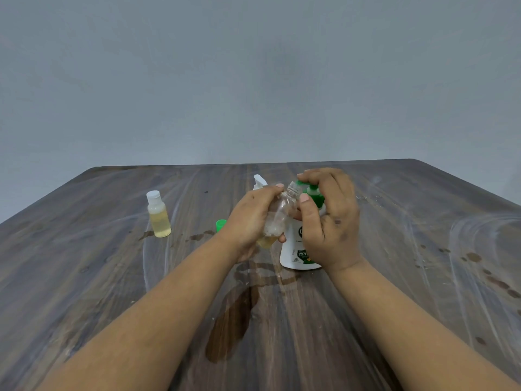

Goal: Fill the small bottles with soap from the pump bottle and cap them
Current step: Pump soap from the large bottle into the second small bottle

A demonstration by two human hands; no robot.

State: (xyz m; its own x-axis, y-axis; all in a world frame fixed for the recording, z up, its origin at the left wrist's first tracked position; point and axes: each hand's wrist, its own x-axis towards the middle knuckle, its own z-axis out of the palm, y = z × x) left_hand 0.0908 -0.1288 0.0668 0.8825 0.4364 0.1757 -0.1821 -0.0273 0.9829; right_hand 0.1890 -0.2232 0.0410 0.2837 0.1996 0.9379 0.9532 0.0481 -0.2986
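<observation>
White pump bottle (294, 249), green pump head (313, 193); pale-yellow soap in white-capped small bottle (158, 215); green cap (221, 224).

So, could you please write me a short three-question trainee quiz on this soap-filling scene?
1. True or false: the small bottle with the white cap holds yellowish liquid.
2. Which hand holds the clear small bottle tilted at the green pump?
3. The loose green cap lies: A) on the table B) on a bottle.

Key: 1 true; 2 left, while the right hand presses the pump; 3 A.
</observation>
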